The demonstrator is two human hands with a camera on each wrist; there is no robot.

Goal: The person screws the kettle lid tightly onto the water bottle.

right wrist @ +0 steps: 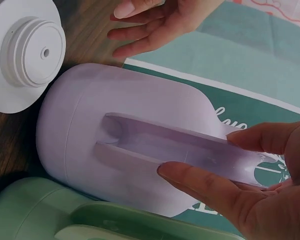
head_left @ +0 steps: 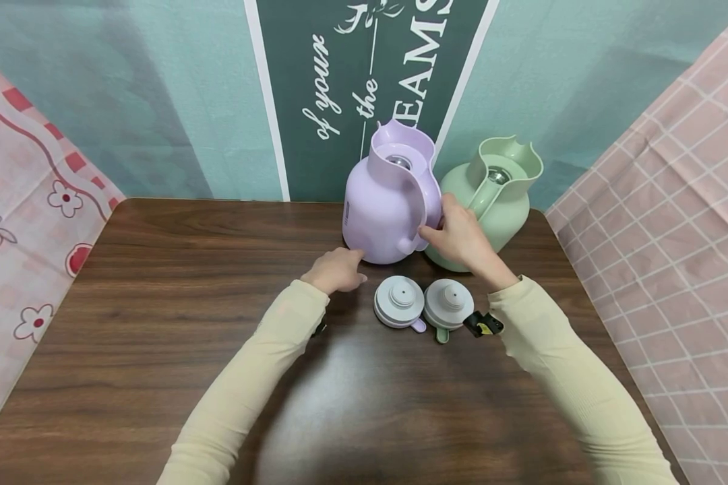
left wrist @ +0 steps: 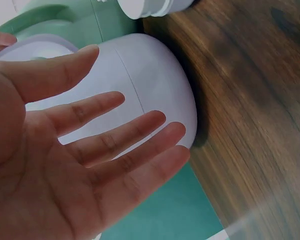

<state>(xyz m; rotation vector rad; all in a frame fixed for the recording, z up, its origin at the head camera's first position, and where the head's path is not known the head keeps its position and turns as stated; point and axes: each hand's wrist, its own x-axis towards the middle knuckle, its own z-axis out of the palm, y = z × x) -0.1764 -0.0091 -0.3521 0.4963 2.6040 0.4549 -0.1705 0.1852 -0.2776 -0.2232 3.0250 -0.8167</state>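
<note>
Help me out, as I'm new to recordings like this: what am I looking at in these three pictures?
No machine here: the right hand and left hand are a person's own, bare. The widest picture is taken from the head; the other two, from the left and right wrists. On the wooden table are a lilac jug, a green jug, a lilac-tabbed lid and a green-tabbed lid. The right hand holds the lilac jug by its handle. The left is open beside that jug; whether it touches is hard to tell.
</note>
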